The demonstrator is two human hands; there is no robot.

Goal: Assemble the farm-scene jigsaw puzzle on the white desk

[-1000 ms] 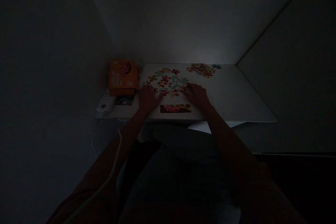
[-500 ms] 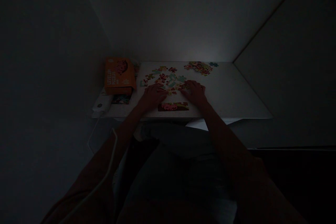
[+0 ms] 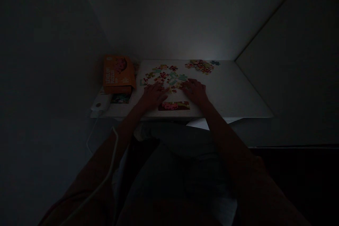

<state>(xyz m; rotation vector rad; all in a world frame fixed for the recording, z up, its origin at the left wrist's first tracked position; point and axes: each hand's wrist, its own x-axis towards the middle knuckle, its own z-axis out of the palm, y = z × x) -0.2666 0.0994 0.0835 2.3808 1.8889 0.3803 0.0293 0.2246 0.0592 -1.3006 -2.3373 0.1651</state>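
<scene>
- Pieces [image 3: 163, 75] lie scattered on the table [image 3: 233, 95], in front of the person; take them as the clock's centre, 12 pointing away. Spread out like this, most can be seen singly.
- Left hand [image 3: 155, 96] at 7, palm down, thumb apart from loosely bent fingers; the tips reach the near pieces. Too dark to tell whether they have hold of one.
- Right hand [image 3: 195, 91] at 4, fingers bent, thumb a little apart, tips at the scatter's edge; any grip there cannot be told. The hands flank the near pieces, probably so both can reach them.
- Strip [image 3: 174, 105] at 6, near the table's front edge, apparently joined pieces, lying flat and apart from the loose ones.
- Heap [image 3: 202, 66] between 2 and 3, seemingly set aside to leave room.
- Box [image 3: 119, 74] at 9, likely out of the way, picture side up.
</scene>
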